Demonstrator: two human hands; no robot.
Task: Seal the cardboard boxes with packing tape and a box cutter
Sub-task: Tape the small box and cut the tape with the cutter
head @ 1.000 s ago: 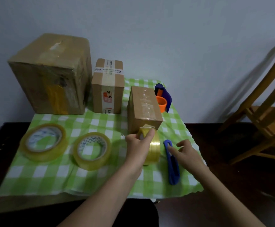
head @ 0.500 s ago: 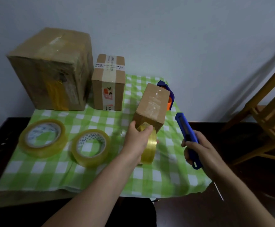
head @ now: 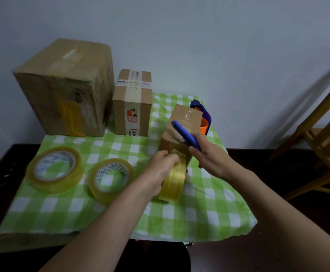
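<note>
Two hands tape up a small box (head: 187, 120).
Head view: the left hand (head: 163, 167) holds a yellow tape roll (head: 175, 183) tight, touching the box's front. The right hand (head: 207, 157) grips a blue box cutter (head: 185, 135) over the box top. The box sits on a green checked cloth (head: 199, 214).

A cloth (head: 199, 213) in green and white checks is covering a near-black table (head: 278, 169). At the cloth's far left a big box (head: 66, 95) is showing brown with a yellow strip, and the middle box (head: 140, 114) is wearing a pale band and an orange-red mark. On the cloth's right half a brown small box (head: 189, 116), a blue cutter (head: 185, 135), a yellow tape roll (head: 175, 181) and a blue-and-orange dispenser (head: 206, 116) are showing. On its left half, two flat rolls (head: 50, 186) (head: 101, 193) are showing yellowish with white, blue-printed cores.
</note>
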